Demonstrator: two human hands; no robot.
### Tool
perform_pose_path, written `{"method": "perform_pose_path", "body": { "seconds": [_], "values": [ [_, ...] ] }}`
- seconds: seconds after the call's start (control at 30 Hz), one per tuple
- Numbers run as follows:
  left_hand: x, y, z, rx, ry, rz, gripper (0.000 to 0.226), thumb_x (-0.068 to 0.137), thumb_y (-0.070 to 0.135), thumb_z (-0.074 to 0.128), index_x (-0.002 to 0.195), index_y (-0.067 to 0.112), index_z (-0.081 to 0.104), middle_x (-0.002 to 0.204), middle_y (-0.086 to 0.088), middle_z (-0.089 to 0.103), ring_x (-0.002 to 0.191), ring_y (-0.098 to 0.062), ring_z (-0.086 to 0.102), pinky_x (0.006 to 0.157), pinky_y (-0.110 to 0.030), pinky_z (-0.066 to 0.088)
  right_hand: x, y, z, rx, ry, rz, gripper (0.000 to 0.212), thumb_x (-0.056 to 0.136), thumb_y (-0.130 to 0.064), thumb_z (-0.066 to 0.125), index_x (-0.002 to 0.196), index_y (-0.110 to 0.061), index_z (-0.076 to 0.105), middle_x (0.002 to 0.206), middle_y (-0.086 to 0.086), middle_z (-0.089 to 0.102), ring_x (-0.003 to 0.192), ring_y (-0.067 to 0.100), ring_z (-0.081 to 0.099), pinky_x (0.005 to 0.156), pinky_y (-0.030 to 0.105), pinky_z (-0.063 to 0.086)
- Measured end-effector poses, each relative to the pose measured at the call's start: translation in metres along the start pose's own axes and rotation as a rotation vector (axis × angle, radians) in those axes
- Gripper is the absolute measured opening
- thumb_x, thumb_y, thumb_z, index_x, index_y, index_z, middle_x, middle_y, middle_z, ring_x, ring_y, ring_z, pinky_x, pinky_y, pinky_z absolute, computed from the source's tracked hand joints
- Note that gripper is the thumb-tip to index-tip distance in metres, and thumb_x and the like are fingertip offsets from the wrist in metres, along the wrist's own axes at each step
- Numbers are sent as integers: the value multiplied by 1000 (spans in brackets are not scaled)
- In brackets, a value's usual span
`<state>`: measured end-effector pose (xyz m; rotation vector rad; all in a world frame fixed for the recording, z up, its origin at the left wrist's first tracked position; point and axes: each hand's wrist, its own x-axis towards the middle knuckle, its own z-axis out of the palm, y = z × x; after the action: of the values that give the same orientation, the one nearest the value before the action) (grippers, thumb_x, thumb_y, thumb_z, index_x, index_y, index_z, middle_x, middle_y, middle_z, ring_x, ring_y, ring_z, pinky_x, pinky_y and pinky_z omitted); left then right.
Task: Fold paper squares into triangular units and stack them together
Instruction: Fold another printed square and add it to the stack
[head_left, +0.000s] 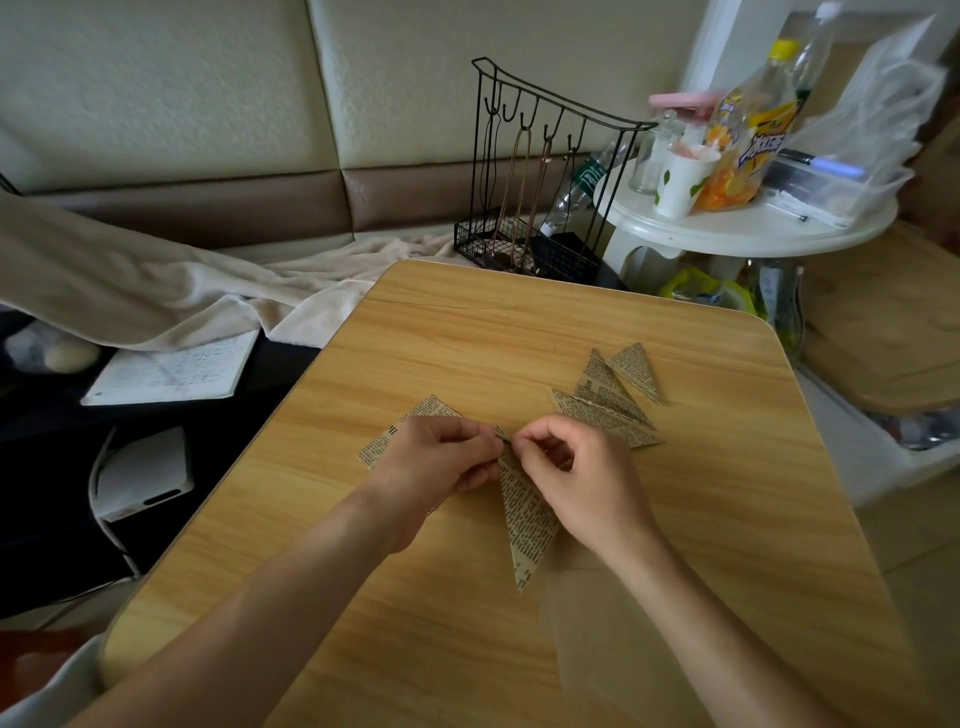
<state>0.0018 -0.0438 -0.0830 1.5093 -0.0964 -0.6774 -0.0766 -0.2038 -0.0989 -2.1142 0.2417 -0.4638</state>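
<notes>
- A wooden table (467, 338) with rounded corners fills the middle of the scene, in front of a padded cream wall and a brown padded strip; a beige blanket (130, 280) is draped beyond the table's far left edge
- Left of the table, lower down, an open notebook (171, 371) lies on a dark surface, with a white box (143, 470) nearer the camera below it
- On the table, a flat paper square (379, 447) printed like newspaper lies under the left hand, its corners showing past the knuckles
- The left hand (441, 457) hovers over the table's middle, fingers curled, thumb and forefinger pinching the top corner of the folded triangle
- The folded triangle (527, 519), same newsprint paper, hangs long and narrow between the two hands, its point aimed toward the table's near edge
- The right hand (571, 467) meets the left at that same top corner, fingertips pinching it, the other fingers curled in loosely
- Farther right on the table, a pile of finished triangles (610, 400) lies overlapping, just beyond the right hand
- Past the table's far edge a black wire rack (545, 171) with hooks stands
- Right of the rack, a round white side table (748, 228) carries a paper cup (680, 182), a yellow-capped bottle (753, 135) and a clear plastic bin (841, 182)
</notes>
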Motion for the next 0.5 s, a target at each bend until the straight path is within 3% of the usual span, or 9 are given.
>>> {"method": "perform_pose_path", "body": {
  "seconds": [0.27, 0.5],
  "values": [
    [-1, 0, 3, 33, 36, 57, 8, 92, 6, 73, 99, 1, 74, 74, -4, 70, 72, -14, 68, 73, -23, 59, -1, -3, -4, 13, 1, 4, 14, 94, -13, 71, 83, -19, 76, 64, -12, 67, 54, 4, 58, 54, 13, 39],
    [0, 4, 3, 19, 46, 91, 13, 98, 10, 65, 96, 3, 75, 76, -2, 69, 68, -12, 65, 68, -21, 56, -1, -6, -4, 22, -22, 5, 16, 94, -14, 70, 80, -20, 74, 68, -8, 68, 60, 4, 58, 59, 17, 43]
  ]
}}
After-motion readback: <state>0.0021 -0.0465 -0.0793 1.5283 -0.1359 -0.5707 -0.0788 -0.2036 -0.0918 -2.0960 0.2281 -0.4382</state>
